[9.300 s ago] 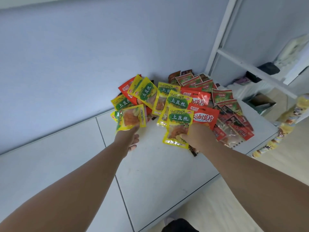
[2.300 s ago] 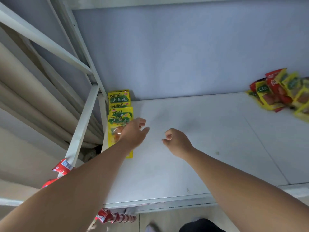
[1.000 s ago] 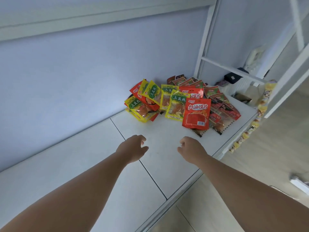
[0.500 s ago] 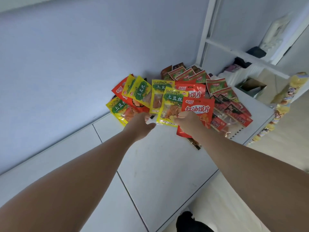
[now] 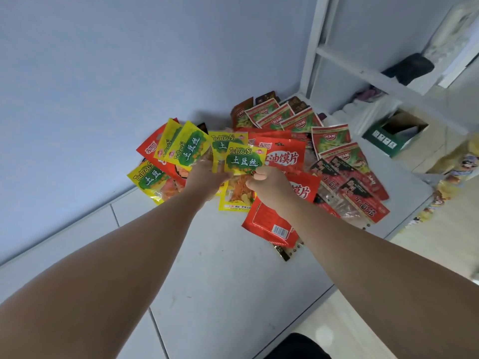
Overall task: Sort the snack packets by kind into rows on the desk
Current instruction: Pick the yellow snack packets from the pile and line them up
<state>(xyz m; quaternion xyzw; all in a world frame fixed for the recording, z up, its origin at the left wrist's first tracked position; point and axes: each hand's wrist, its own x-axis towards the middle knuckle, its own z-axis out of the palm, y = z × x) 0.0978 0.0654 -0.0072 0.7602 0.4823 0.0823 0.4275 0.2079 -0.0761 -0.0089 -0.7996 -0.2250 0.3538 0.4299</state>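
Note:
A heap of snack packets lies at the far right corner of the white desk [image 5: 223, 275]. My right hand [image 5: 270, 186] pinches the lower edge of a yellow "TuDouSi" packet [image 5: 245, 160] and holds it up over the heap. My left hand [image 5: 204, 177] is just left of it, with its fingers under a second yellow packet [image 5: 219, 147], which it seems to grip. More yellow packets [image 5: 186, 147] fan out to the left. One yellow packet [image 5: 234, 196] lies flat below both hands.
Big red packets [image 5: 283, 158], green-and-red packets [image 5: 330, 138] and dark red packets [image 5: 359, 194] fill the right of the heap. A white frame post [image 5: 312, 47] stands behind it. A green carton [image 5: 394, 136] and a hanging strip of yellow snacks [image 5: 456, 164] lie beyond the desk's right edge.
Both hands have moved further into the heap. My right hand has lifted a yellow packet, and my left hand has shifted right to the yellow packet behind it.

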